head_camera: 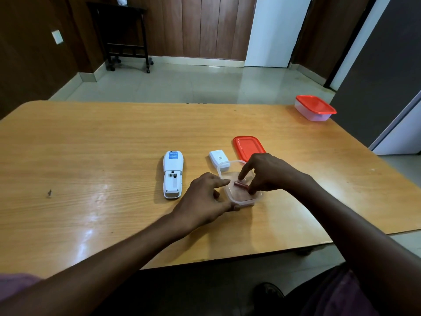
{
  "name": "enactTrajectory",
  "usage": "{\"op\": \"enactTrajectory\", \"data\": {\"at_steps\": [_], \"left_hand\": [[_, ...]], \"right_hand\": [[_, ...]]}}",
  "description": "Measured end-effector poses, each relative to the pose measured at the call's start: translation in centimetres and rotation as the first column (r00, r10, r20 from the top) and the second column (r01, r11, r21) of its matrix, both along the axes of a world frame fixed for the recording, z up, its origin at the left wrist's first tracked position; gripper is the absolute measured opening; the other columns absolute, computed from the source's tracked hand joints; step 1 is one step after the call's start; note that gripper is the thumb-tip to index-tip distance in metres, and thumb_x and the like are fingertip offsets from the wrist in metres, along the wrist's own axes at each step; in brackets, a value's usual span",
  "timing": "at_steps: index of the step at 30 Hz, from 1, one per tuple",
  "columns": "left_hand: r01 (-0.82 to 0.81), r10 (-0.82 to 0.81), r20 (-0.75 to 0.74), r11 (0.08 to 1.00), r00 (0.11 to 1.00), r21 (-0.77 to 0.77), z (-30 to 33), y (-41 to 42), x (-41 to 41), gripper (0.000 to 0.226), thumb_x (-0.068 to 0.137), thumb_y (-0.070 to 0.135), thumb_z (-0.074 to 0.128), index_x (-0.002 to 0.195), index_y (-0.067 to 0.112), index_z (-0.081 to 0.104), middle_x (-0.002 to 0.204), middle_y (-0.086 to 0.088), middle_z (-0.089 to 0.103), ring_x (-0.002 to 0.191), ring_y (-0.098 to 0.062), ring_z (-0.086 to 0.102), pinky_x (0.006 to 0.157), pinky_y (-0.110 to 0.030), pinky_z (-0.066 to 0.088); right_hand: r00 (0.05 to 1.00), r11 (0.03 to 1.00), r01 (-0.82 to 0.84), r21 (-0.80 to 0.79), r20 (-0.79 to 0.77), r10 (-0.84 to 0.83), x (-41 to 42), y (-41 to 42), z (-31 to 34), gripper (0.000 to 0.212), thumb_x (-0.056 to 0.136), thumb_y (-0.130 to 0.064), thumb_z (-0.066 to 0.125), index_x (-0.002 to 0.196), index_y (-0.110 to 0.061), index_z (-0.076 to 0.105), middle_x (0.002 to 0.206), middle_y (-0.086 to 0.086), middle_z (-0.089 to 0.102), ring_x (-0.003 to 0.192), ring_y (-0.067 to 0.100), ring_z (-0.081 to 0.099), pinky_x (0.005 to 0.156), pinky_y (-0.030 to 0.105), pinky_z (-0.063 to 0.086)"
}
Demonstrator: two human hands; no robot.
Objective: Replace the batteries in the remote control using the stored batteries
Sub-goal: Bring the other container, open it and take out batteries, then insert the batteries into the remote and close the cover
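One white plastic remote control [173, 174] is laid face down on the glossy wooden table [91, 144], its battery bay uncovered, and one small white cover [219, 159] is seen lying to its right. One clear, shallow, round-cornered container [237, 200] is steadied at its near rim by the left hand [208, 198], while reddish batteries [241, 184] inside it, count unclear, are pinched by the right hand [266, 173]. One flat red lid [247, 147] is set just behind, and one closed red-lidded box [314, 108] is placed by the far right edge, well apart.
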State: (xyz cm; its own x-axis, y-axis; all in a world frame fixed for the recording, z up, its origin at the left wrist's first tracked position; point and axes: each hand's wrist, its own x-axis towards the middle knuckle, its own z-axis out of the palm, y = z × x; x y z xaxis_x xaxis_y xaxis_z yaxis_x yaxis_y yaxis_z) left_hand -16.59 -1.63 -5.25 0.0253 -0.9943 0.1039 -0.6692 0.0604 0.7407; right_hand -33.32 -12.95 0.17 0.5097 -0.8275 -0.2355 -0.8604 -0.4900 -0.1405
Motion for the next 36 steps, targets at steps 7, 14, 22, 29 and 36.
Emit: {"op": "enactTrajectory", "data": {"at_steps": [7,14,22,29,36], "left_hand": [[-0.003,0.003,0.003,1.000,1.000,0.014,-0.1,0.0,0.0,0.079,0.067,0.049,0.086,0.138,0.025,0.059,0.130,0.009,0.057,0.095,-0.005,0.061,0.070,-0.011,0.047],[0.014,-0.014,0.011,1.000,1.000,0.013,0.7,0.2,0.1,0.084,0.067,0.050,0.086,0.142,0.043,0.049,0.125,0.007,0.058,0.089,-0.004,0.061,0.072,-0.017,0.050],[-0.190,0.194,0.052,0.979,0.980,-0.071,2.8,1.3,5.6,0.075,0.066,0.040,0.089,0.134,0.030,0.060,0.117,0.007,0.066,0.097,-0.011,0.060,0.074,-0.018,0.043],[-0.117,0.071,0.300,0.984,0.951,0.137,3.0,1.6,11.1,0.108,0.061,0.049,0.090,0.152,0.020,0.039,0.156,0.004,0.036,0.142,-0.015,0.032,0.112,-0.030,0.031],[-0.080,-0.001,0.379,0.977,0.925,0.197,2.6,0.8,11.7,0.099,0.066,0.051,0.086,0.149,0.019,0.043,0.158,0.002,0.035,0.142,-0.015,0.036,0.111,-0.034,0.036]], "right_hand": [[1.000,0.986,0.019,-0.163,0.022,-0.016,0.5,0.4,-0.4,0.017,0.076,-0.027,0.081,0.092,-0.028,0.083,0.098,-0.001,0.066,0.095,0.019,0.064,0.065,0.036,0.052],[0.985,0.962,0.016,-0.273,0.170,0.032,1.0,1.2,0.7,0.019,0.073,-0.033,0.082,0.091,-0.034,0.082,0.114,-0.005,0.063,0.114,0.020,0.047,0.067,0.032,0.045],[0.922,0.984,0.039,-0.174,0.385,0.032,4.4,2.9,0.3,0.017,0.072,-0.024,0.076,0.087,-0.025,0.083,0.082,-0.004,0.079,0.078,0.017,0.069,0.066,0.036,0.058],[0.917,0.977,-0.078,-0.199,0.369,0.149,8.6,4.4,-1.5,0.014,0.086,-0.030,0.070,0.092,-0.018,0.074,0.088,-0.002,0.077,0.092,0.021,0.067,0.073,0.035,0.055],[0.952,0.973,-0.163,-0.162,0.232,0.198,9.6,4.4,-1.1,0.013,0.082,-0.021,0.070,0.091,-0.022,0.079,0.091,0.000,0.078,0.089,0.023,0.069,0.080,0.038,0.058]]}}
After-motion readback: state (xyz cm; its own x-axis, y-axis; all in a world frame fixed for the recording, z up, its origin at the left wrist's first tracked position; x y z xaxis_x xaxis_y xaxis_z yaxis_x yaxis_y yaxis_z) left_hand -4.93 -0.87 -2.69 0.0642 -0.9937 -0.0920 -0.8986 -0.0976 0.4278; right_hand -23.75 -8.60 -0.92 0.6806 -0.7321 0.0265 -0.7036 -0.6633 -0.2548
